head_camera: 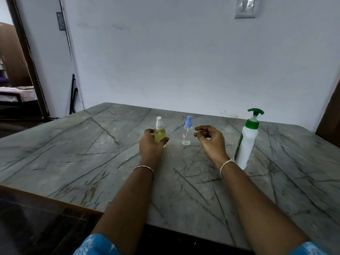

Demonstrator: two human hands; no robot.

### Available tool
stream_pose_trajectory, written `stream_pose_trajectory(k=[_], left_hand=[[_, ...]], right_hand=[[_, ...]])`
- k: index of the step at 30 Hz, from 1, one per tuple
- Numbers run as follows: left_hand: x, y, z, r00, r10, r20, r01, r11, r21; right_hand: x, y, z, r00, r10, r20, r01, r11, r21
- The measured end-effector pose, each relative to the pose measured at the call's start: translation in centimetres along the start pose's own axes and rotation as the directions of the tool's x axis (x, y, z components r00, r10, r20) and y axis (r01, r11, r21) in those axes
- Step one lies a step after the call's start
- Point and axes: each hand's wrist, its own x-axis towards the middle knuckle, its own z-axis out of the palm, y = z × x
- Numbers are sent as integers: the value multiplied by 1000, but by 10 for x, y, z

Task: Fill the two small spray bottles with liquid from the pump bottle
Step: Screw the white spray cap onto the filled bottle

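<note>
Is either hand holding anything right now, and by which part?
The left hand grips the yellow-filled spray bottle round its body. The right hand holds nothing.

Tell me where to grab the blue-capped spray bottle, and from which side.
Take the blue-capped spray bottle by its clear body below the cap, from the right. It stands upright, the right hand hovers beside it, and the left hand holds the yellow-filled bottle.
</note>
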Motion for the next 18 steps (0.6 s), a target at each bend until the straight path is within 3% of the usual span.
stream_pose_trajectory(k=[18], left_hand=[[6,0,4,993,5,118,-19,993,114]], right_hand=[[6,3,-2,996,78,53,-79,997,17]])
